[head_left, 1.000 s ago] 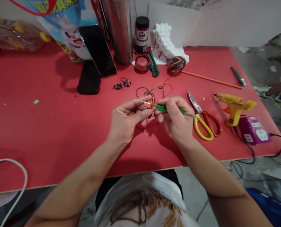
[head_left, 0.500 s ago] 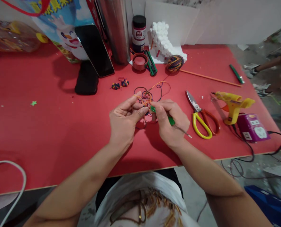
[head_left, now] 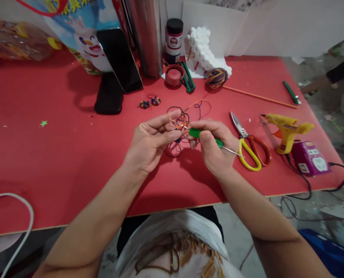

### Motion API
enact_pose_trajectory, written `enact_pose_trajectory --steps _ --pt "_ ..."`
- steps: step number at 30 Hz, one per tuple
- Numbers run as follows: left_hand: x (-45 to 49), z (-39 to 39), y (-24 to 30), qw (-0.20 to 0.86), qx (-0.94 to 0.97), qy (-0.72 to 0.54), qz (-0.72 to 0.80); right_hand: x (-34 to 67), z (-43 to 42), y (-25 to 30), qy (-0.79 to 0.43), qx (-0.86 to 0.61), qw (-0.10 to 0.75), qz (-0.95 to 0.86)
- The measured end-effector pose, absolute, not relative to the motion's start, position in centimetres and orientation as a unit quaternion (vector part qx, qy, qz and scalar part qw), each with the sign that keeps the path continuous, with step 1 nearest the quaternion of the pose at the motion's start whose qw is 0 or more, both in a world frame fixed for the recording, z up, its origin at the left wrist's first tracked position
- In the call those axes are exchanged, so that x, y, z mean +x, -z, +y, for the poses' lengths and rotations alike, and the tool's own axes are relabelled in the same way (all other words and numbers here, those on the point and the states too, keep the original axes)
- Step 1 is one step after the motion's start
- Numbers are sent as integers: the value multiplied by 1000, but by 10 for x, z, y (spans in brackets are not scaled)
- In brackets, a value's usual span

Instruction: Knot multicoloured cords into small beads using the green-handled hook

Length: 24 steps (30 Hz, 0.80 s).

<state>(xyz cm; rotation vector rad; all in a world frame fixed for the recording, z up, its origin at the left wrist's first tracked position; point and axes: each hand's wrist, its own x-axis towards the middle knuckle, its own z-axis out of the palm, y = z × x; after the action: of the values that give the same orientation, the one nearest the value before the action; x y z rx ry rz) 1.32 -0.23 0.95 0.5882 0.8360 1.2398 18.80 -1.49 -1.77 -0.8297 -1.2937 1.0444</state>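
Observation:
Over the middle of the red table [head_left: 59,154], my left hand [head_left: 151,141] pinches a small piece of multicoloured yarn [head_left: 182,125] between thumb and fingers. My right hand [head_left: 214,144] grips a green-handled crochet hook [head_left: 206,137] whose metal tip pokes into the yarn piece at my left fingertips. Loose loops of orange, blue and dark yarn trail from the work back toward the yarn ball [head_left: 216,78] at the rear.
Yellow-handled scissors [head_left: 245,144], a yellow glue gun [head_left: 286,129] and a purple power strip [head_left: 309,158] lie to the right. Two tiny yarn balls [head_left: 150,102], a leaning phone [head_left: 120,60], a metal cylinder [head_left: 144,36], a jar [head_left: 173,40] and white foam [head_left: 202,52] stand behind.
My right hand has swung the hook from pointing steeply down-right to lying flatter, its tip pushed into the yarn piece. My left hand has kept its pinch, shifting slightly.

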Motion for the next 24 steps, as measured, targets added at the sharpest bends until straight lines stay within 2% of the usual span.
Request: enact_pose_trajectory --steps 10,24 --pt "9 0 -9 660 321 -566 376 190 -15 13 -372 -378 616 -583" --pt "16 -2 -3 748 207 -528 345 182 -17 17 -389 -362 641 -554"
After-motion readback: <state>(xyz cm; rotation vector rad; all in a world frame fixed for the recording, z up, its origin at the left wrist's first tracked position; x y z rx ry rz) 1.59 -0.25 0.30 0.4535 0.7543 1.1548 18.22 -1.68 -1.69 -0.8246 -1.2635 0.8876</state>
